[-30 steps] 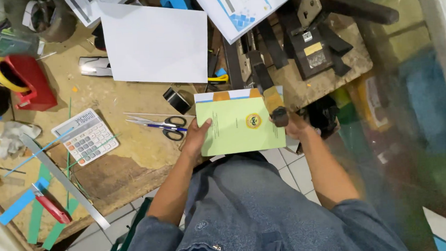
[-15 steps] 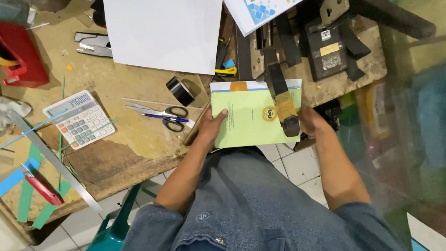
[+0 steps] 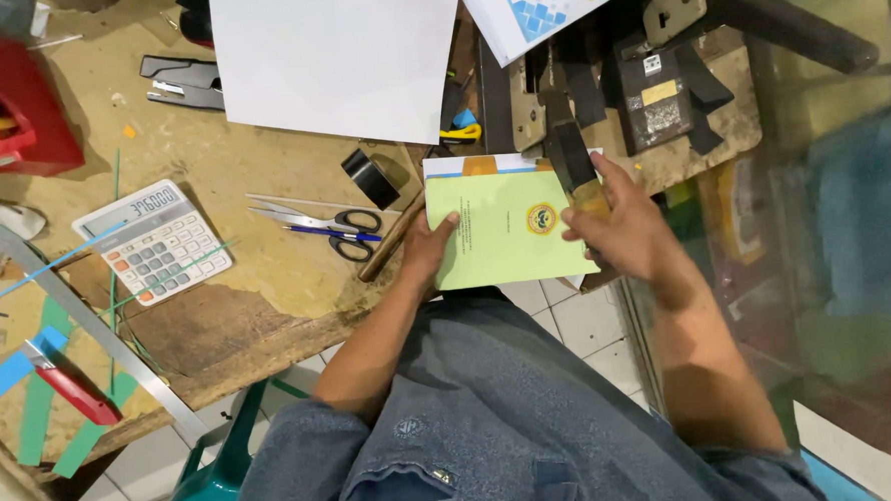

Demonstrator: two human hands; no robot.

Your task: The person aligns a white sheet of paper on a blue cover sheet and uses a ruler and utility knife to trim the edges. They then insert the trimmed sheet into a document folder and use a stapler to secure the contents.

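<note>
Left hand [image 3: 427,249] is pinching the left edge of a pale green booklet [image 3: 500,240] with a round yellow emblem, holding it square at the desk's [image 3: 257,289] front edge under the cutter handle [image 3: 572,160]. Right hand [image 3: 620,223] is closing on that handle's wooden grip, probably poised for a trim. A white-and-orange sheet [image 3: 462,166] is peeking out above the booklet; black tape roll [image 3: 369,176] and scissors [image 3: 329,225] are lying just left.
</note>
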